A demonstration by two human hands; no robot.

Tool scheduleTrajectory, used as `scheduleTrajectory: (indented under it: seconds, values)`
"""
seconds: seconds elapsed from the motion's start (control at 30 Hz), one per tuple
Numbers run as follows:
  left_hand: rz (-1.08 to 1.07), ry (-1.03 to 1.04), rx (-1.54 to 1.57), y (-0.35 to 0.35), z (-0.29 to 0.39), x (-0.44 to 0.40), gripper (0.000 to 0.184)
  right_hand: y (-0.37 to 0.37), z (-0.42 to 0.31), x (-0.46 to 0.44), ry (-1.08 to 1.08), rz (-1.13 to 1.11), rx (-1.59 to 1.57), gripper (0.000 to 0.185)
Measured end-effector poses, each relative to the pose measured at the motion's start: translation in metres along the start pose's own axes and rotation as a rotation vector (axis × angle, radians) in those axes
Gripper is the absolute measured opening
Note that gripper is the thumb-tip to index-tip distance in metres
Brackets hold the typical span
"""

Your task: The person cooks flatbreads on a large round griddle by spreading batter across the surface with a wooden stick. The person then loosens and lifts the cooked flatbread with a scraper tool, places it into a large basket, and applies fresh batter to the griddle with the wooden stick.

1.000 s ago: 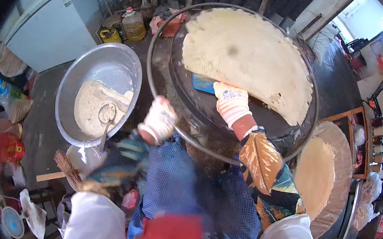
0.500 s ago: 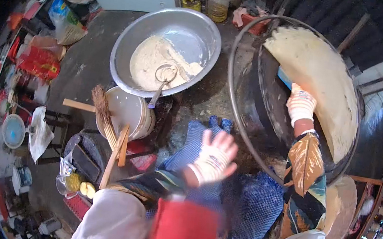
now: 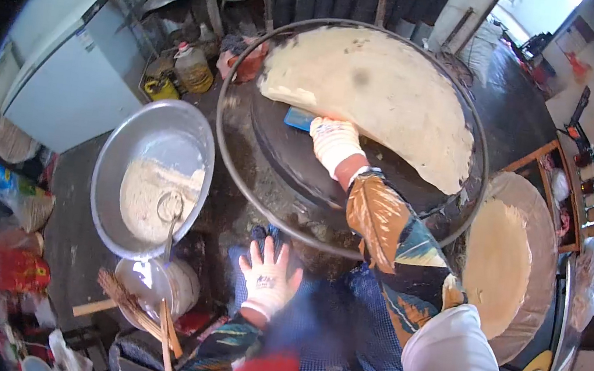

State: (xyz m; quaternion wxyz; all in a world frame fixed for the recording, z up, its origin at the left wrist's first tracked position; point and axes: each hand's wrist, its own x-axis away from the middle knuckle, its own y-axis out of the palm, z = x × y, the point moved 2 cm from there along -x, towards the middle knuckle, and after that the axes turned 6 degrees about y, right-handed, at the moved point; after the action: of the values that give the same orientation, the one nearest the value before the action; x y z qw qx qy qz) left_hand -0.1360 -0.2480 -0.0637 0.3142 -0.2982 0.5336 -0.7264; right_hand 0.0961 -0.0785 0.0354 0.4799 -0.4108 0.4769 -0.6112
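My right hand (image 3: 335, 144), in a striped glove with bare fingertips, is closed on a blue scraper (image 3: 298, 118). The scraper's blade lies at the near edge of a large, pale, thin pancake (image 3: 382, 96), which covers the far part of a dark round griddle (image 3: 289, 158). A metal ring (image 3: 223, 132) surrounds the griddle. My left hand (image 3: 269, 278) is gloved the same way, holds nothing and has its fingers spread. It hovers over blue checked cloth (image 3: 316, 329), in front of my lap.
Left of the griddle stands a metal basin (image 3: 100, 187) of batter with a ladle (image 3: 170, 207). Below it are a bucket (image 3: 184, 287) and a straw brush (image 3: 127, 302). Another pancake (image 3: 499, 262) lies on a round covered surface at right. Oil jugs (image 3: 192, 69) stand behind.
My view has turned right, so the basin sits farther left and the griddle is more central. My right hand keeps the scraper at the pancake's edge. My left hand stays open.
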Motion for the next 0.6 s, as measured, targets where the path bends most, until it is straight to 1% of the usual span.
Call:
scheduleTrajectory:
  seconds: [0.1, 0.17, 0.23, 0.37, 0.6]
  values:
    - [-0.029, -0.003, 0.010, -0.001, 0.003, -0.004, 0.068, -0.009, 0.000, -0.010, 0.022, -0.021, -0.003, 0.032]
    - [-0.063, -0.009, 0.007, -0.003, 0.004, -0.007, 0.067, -0.011, 0.000, -0.020, 0.050, -0.121, -0.026, 0.033]
    - [-0.100, -0.021, -0.010, -0.002, 0.005, -0.009, 0.066, -0.011, 0.002, -0.028, 0.051, -0.141, -0.037, 0.033]
    - [-0.053, 0.002, 0.002, 0.002, 0.002, -0.009, 0.069, -0.005, 0.007, -0.041, 0.058, -0.128, -0.059, 0.034]
    - [-0.072, -0.012, -0.009, 0.005, 0.000, -0.008, 0.068, 0.001, 0.017, -0.058, 0.065, -0.081, -0.089, 0.035]
